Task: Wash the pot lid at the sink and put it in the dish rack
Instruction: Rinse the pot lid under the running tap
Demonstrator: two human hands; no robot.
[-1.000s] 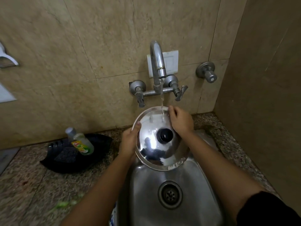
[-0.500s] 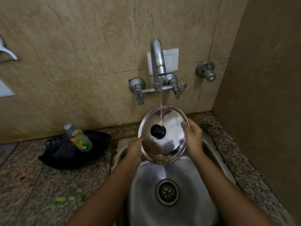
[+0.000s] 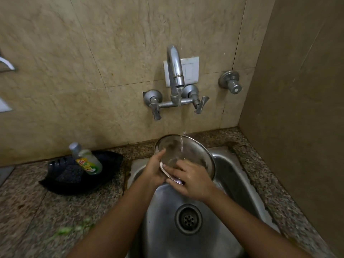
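You hold the lid under the running tap, over the sink.

Your left hand grips its near-left rim, thumb over the edge; your right hand, fingers spread, lies flat on its hollow inner face. One lid: round, steel, tilted, wet, the stream striking it just beyond your right hand. Left of your left hand, one black tray holds one soap bottle, leaning. The sink holds one drain below your wrists.
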